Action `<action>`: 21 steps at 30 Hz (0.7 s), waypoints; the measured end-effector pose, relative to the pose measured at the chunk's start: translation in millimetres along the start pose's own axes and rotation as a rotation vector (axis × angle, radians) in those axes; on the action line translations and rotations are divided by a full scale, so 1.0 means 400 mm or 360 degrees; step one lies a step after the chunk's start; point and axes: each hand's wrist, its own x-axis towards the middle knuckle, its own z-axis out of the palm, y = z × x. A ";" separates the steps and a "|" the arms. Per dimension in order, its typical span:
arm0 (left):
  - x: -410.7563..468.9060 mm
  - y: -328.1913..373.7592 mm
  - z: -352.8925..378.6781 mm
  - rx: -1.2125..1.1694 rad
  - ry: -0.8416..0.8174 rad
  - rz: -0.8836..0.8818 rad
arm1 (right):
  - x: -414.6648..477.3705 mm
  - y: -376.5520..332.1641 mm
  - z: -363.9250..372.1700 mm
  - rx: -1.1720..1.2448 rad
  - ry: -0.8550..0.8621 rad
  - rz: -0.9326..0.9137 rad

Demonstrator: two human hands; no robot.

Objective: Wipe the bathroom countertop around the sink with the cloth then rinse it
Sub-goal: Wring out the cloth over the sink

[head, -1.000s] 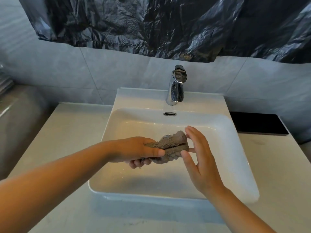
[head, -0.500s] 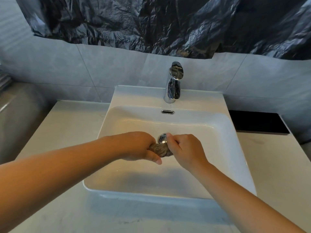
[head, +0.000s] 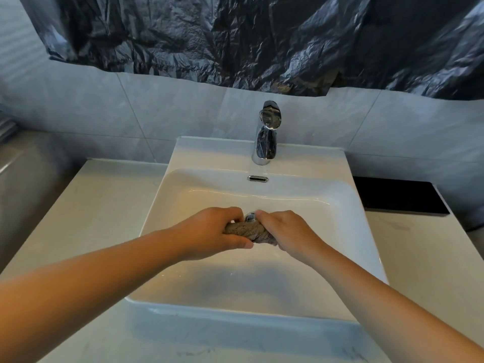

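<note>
A grey-brown cloth (head: 248,231) is bunched into a twisted roll over the middle of the white sink basin (head: 348,231). My left hand (head: 213,231) grips its left end with fingers curled round it. My right hand (head: 286,231) grips its right end the same way. Most of the cloth is hidden inside both fists. The chrome drain (head: 250,217) peeks out just behind the cloth. The chrome faucet (head: 265,134) stands at the back of the sink; no water runs from it. The pale countertop (head: 86,213) lies on both sides.
A black tray (head: 398,196) sits on the counter at the back right. A crumpled dark plastic sheet (head: 235,35) covers the wall above the grey tiles. An overflow slot (head: 258,178) is below the faucet. A grey surface (head: 23,184) is at the far left.
My right hand was open beside the cloth; it has closed round the cloth's right end. Both fists now squeeze the cloth into a tight twisted roll, lower in the basin.
</note>
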 end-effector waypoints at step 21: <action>-0.023 0.010 -0.034 -0.1415 -0.1280 -0.0286 | -0.050 0.057 0.039 -0.0121 0.0962 -0.1387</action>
